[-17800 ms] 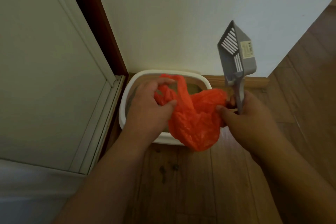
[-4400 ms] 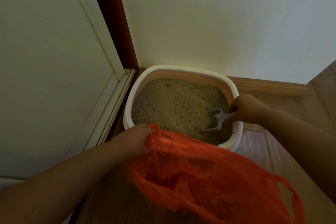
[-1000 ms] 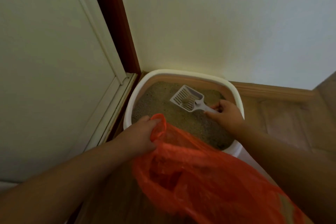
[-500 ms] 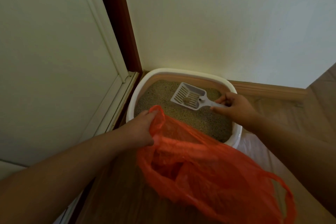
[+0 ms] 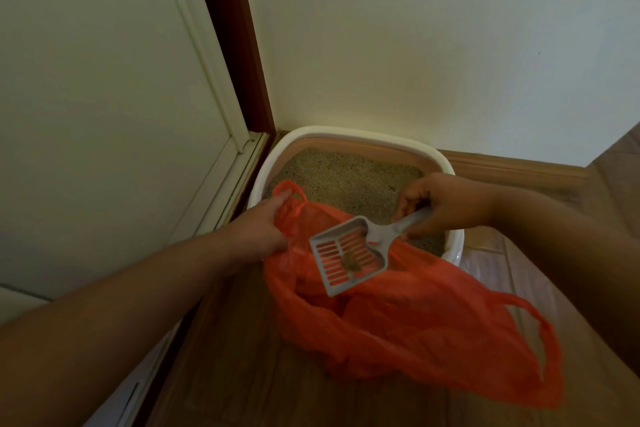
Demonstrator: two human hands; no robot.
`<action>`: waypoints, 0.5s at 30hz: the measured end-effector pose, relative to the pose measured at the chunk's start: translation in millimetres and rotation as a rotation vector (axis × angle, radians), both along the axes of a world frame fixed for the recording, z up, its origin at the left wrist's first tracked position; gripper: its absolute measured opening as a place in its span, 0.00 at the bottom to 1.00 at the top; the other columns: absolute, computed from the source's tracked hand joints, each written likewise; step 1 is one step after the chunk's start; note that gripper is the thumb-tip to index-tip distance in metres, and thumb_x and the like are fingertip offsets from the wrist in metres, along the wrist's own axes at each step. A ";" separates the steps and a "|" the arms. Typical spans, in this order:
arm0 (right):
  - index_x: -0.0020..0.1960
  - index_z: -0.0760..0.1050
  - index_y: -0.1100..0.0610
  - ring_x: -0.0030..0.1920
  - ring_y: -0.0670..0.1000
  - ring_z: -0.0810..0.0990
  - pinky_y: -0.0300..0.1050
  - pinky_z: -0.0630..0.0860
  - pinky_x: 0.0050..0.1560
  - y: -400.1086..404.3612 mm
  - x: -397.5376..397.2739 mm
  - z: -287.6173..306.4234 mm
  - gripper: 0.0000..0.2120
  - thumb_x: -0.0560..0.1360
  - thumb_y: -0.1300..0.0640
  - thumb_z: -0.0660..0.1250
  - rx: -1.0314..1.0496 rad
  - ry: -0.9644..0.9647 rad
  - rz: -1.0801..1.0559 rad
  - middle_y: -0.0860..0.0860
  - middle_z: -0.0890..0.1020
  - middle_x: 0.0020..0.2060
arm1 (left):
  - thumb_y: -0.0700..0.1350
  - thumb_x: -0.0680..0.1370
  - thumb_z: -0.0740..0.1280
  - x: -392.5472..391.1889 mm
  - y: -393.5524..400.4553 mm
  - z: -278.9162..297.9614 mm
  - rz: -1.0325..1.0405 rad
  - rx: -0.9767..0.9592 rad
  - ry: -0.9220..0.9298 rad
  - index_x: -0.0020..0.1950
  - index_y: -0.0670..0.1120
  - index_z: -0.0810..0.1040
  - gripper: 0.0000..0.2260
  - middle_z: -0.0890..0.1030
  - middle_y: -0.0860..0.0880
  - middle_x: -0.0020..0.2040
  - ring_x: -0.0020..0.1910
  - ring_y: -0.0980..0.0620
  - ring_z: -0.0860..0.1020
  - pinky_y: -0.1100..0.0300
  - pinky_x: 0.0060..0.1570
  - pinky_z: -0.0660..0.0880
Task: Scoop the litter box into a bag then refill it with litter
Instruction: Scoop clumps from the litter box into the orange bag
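Fingers (image 5: 412, 192) of the right hand (image 5: 446, 204) were curled around the handle of the grey scoop (image 5: 349, 253).
Left hand (image 5: 259, 229), reaching in from 8 o'clock, pinched the rim of the orange bag (image 5: 415, 322) and held its mouth open. The slotted scoop head, carrying a small clump (image 5: 352, 264), hung over the bag opening. At 12 o'clock behind the bag stood the white litter box (image 5: 346, 133) with sandy litter (image 5: 346, 177), against the wall corner, on the wooden floor (image 5: 259, 374).
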State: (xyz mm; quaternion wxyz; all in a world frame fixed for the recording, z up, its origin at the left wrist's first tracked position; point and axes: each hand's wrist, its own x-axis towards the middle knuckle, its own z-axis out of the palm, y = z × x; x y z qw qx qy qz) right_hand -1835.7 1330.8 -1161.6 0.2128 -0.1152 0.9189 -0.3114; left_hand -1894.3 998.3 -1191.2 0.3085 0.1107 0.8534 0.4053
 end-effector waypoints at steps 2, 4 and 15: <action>0.52 0.83 0.47 0.44 0.43 0.82 0.42 0.79 0.44 -8.2 -2.5 4.2 0.11 0.71 0.50 0.79 0.063 0.037 0.071 0.43 0.84 0.43 | 0.28 0.72 0.69 0.9 0.7 1.6 0.011 0.030 -0.035 0.84 0.57 0.53 0.48 0.72 0.47 0.74 0.60 0.51 0.81 0.54 0.49 0.84; 0.54 0.83 0.47 0.42 0.41 0.80 0.35 0.75 0.41 -15.8 -4.5 12.1 0.11 0.72 0.50 0.78 0.132 0.065 0.140 0.41 0.82 0.41 | 0.28 0.73 0.70 1.3 1.0 2.8 0.009 0.026 -0.039 0.84 0.57 0.52 0.48 0.73 0.46 0.74 0.59 0.51 0.81 0.54 0.48 0.84; 0.51 0.83 0.46 0.36 0.40 0.77 0.33 0.70 0.35 -37.7 -8.0 26.4 0.08 0.73 0.51 0.76 0.281 0.093 0.311 0.36 0.79 0.34 | 0.29 0.73 0.71 1.8 2.3 9.7 -0.019 -0.001 -0.010 0.84 0.56 0.54 0.46 0.73 0.47 0.73 0.60 0.52 0.79 0.61 0.46 0.82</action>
